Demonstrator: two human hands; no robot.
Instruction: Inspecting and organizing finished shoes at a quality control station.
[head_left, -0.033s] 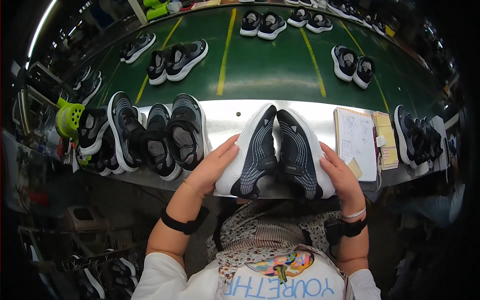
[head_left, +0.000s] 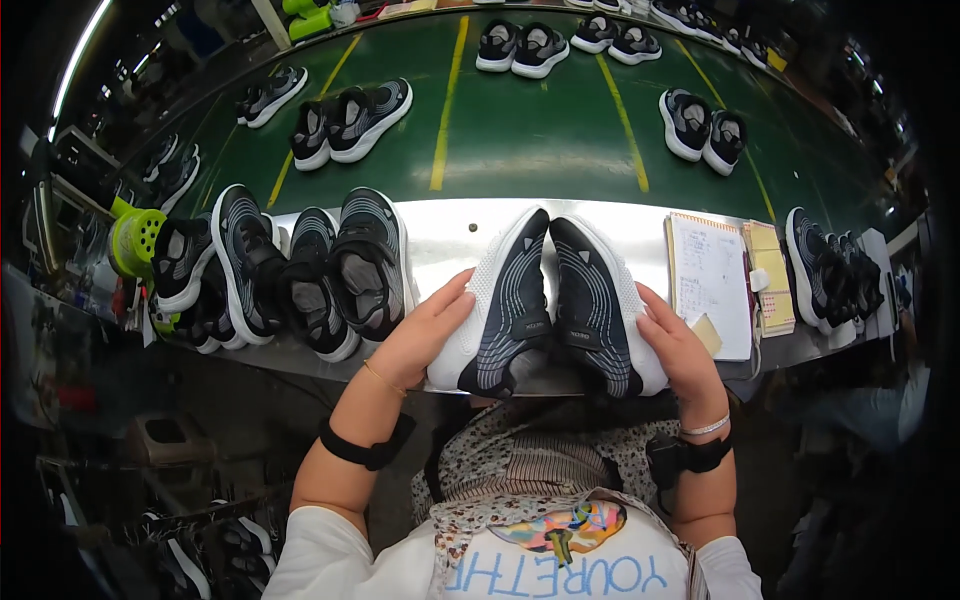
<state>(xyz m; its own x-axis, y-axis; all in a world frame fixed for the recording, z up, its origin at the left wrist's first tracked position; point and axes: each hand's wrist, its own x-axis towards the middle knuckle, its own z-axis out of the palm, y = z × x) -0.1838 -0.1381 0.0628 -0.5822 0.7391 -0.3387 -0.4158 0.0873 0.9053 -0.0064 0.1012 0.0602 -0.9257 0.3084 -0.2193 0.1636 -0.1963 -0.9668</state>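
Between my hands a pair of black sneakers with white soles and wavy grey lines is tipped on its sides, tops turned toward each other and toes pointing away. The left sneaker (head_left: 512,305) has its white sole against my left hand (head_left: 436,328), whose fingers are closed along it. My right hand (head_left: 682,345) grips the right sneaker (head_left: 592,300) by its white sole in the same way. Their toes nearly touch over the shiny metal worktop (head_left: 445,228), and the heels lie near its front edge. The palm-side contact of both hands is hidden.
Several like sneakers (head_left: 365,265) crowd the worktop at left, beside a lime-green perforated object (head_left: 137,240). An open notebook (head_left: 708,285) lies right of my hands, with more sneakers (head_left: 815,270) beyond it. Behind runs a green surface (head_left: 540,130) with yellow lines and several sneaker pairs.
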